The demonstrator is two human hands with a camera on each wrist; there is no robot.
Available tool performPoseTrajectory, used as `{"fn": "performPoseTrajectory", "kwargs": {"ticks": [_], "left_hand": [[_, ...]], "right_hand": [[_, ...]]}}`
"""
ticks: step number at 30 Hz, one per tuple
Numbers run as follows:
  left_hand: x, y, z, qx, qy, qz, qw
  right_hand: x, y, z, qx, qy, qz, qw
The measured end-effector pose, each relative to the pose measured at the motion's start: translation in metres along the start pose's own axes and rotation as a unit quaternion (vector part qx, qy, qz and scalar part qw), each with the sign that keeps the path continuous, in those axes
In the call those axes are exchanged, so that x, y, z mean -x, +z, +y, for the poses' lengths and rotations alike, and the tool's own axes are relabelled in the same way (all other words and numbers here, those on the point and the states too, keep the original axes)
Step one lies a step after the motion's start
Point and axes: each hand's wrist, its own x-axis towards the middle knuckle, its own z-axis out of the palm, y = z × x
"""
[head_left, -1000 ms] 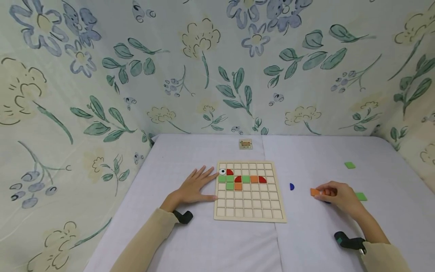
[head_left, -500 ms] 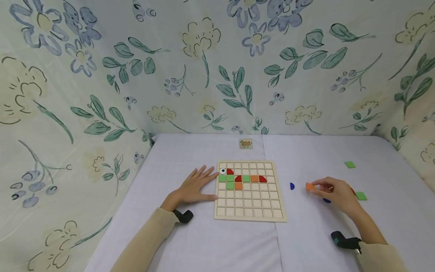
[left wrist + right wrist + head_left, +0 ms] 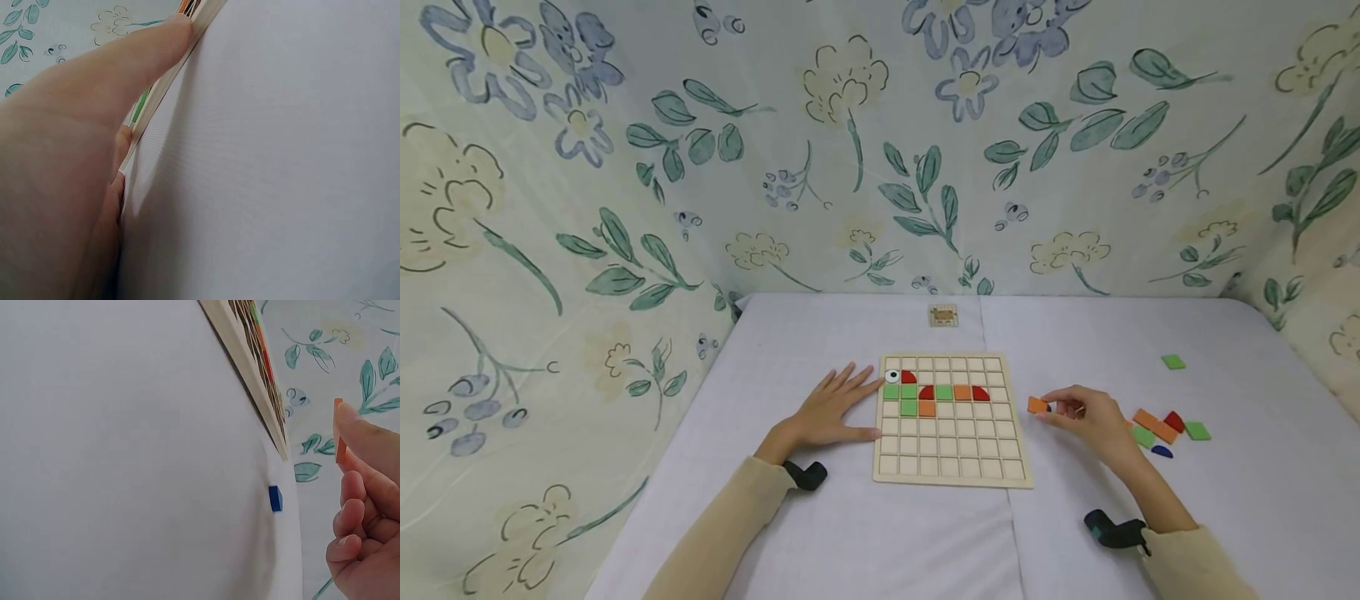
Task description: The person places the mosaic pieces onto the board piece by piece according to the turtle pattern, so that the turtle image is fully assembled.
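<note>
My right hand [image 3: 1086, 417] pinches an orange square tile [image 3: 1038, 405] between thumb and fingertips, just right of the wooden grid board [image 3: 951, 460]. In the right wrist view the tile [image 3: 339, 431] is seen edge-on, raised off the table. Below it lies a blue half-round piece [image 3: 275, 499], mostly hidden by the fingers in the head view. My left hand [image 3: 826, 412] lies with fingers spread, its fingertips and thumb touching the board's left edge. Cells in the board's upper rows hold a round eye piece [image 3: 892, 376], green squares [image 3: 908, 407], orange squares [image 3: 962, 392] and red rounded pieces [image 3: 981, 393].
Loose pieces lie to the right of my right hand: orange tiles [image 3: 1156, 425], green ones [image 3: 1198, 431], a red one [image 3: 1174, 422] and a blue half-round [image 3: 1162, 452]. Another green tile [image 3: 1173, 362] sits farther back. Behind the board is a small picture card [image 3: 943, 315].
My right hand has carried the orange tile left from the loose pieces to beside the board, uncovering that group. The left hand has stayed on the board's edge.
</note>
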Motion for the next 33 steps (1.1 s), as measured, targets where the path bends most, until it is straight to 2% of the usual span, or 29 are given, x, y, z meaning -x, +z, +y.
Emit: {"fn": "performPoseTrajectory", "kwargs": {"ticks": [16,26,33], "left_hand": [[-0.001,-0.002,0.000,0.000,-0.005,-0.004,1.0000],[-0.001,-0.002,0.001,-0.006,-0.009,-0.012,0.9999],[-0.002,0.000,0.000,-0.007,-0.009,-0.010,0.9999]], "right_hand": [[-0.019,0.036,-0.039,-0.051,-0.021,-0.054,0.9970],[-0.029,0.061,-0.058,-0.081,-0.045,-0.085,0.9921],[-0.037,0.077,-0.065,-0.101,-0.044,-0.107,0.9881]]}}
